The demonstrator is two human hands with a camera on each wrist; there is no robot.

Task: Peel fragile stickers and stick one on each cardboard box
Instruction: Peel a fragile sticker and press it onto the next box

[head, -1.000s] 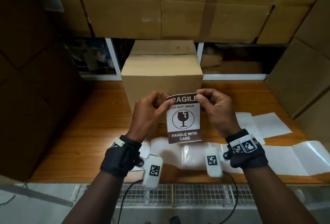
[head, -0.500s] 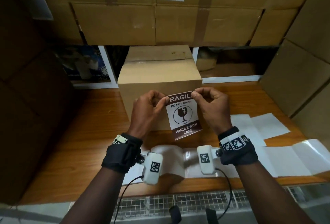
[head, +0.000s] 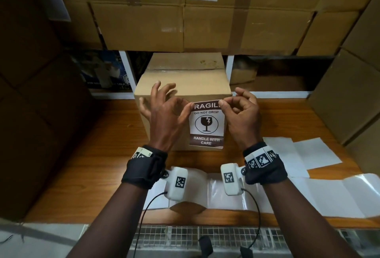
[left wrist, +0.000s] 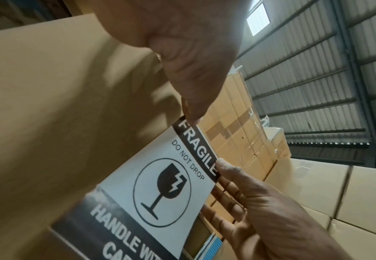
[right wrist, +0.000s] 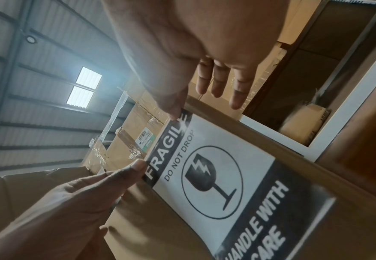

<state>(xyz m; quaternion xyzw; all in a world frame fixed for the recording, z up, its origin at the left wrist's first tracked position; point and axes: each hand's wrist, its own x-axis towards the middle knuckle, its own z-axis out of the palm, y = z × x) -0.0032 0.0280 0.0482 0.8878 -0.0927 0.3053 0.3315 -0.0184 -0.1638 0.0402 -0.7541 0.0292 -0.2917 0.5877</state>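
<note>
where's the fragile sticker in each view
Head: the brown-and-white FRAGILE paper sticker lies centre, on the small cardboard box's front.
Left wrist: lower centre, tilted.
Right wrist: centre-right, tilted.
Shared landmark: the broken-glass symbol.

The fragile sticker [head: 206, 123] is a white upright rectangle with dark bands reading FRAGILE and HANDLE WITH CARE around a broken-glass symbol, pinched at both top corners. It hangs down from those pinches against the near face of the cardboard box [head: 183, 85], a plain brown carton just behind the pinching fingertips, flaps closed.
</note>
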